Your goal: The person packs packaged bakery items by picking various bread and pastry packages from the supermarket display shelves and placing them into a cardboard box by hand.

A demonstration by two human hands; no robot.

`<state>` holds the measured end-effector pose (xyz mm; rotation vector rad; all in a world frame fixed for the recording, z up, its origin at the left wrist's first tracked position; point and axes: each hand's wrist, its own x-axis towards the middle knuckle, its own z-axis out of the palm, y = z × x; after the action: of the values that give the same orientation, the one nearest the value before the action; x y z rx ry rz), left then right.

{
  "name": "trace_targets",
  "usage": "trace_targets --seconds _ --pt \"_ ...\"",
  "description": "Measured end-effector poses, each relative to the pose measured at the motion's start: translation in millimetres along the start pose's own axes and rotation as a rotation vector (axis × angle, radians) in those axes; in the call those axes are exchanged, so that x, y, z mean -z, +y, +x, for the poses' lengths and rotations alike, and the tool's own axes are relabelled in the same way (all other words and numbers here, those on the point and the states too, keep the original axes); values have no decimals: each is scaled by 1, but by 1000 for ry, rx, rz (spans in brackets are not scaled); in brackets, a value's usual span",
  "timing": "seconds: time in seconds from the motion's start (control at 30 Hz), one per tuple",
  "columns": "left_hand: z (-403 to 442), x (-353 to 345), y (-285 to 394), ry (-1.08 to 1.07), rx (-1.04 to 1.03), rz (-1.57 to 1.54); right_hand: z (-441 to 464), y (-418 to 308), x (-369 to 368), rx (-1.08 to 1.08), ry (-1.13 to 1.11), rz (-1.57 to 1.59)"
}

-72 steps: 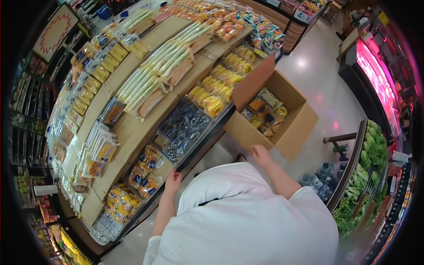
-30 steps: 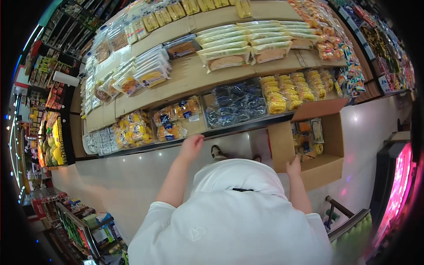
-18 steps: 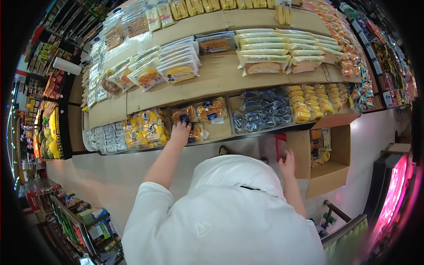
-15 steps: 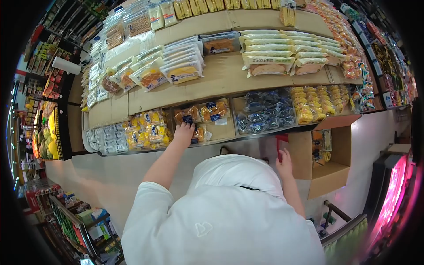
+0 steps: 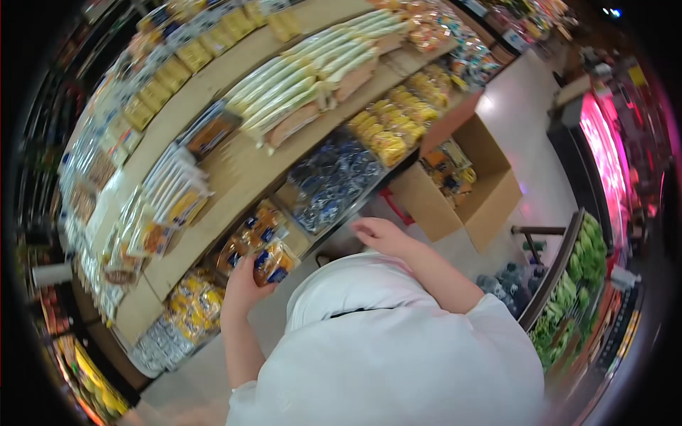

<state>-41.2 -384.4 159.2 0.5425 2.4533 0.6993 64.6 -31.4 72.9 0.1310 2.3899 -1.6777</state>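
L grip (image 5: 245, 287) at bread pack (image 5: 275, 261), lower ctr-left of frame; closure can't be told. R grip (image 5: 383, 236), ctr, half-curled, empty. Pack likely lt., soft, slick, crushable; hold opp. edges.

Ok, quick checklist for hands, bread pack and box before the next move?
1. Left hand at the clear-wrapped, golden-brown bread pack with a dark-blue label: ok, at its edge.
2. Left grip closed on it: cannot tell, contact is blurred.
3. Right hand free: ok, nothing visible in it.
4. Brown cardboard box open: ok, flaps spread.
5. Box emptied: not ok, small wrapped packs lie inside.
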Motion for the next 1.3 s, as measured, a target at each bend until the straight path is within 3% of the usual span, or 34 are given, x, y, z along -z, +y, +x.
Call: trace_targets --seconds 0.03,0.1,0.3,0.43,0.53,0.67,0.73,0.8,0.9,1.07,1.23,1.3 --pt "7 3 20 1 -103 64 6 -14 2 27 12 79" --pt "20 1 62 11 -297 192 19 -22 0 -127 -18 537" --pt "75 -17 167 -58 -632 260 24 -44 52 -170 -292 613" --pt "110 -34 218 -62 -710 324 4 -15 110 -153 -233 679" --pt "133 -56 239 -41 -625 320 -17 25 151 -137 -68 572" --pt "167 -75 256 -53 -546 379 -59 106 220 -435 277 883" --pt "178 -84 270 -108 -531 351 -69 175 240 -322 590 845" --pt "185 -97 278 -160 -544 374 -81 187 275 -552 796 907" --pt "195 -120 285 -217 -523 383 -81 251 297 -656 933 717" --pt "198 -142 294 -239 -424 343 -57 353 283 -691 804 564" --pt "189 -153 288 -207 -299 386 -34 362 275 -782 557 225" --pt "186 -159 285 -227 -269 390 -28 390 269 -869 295 30"
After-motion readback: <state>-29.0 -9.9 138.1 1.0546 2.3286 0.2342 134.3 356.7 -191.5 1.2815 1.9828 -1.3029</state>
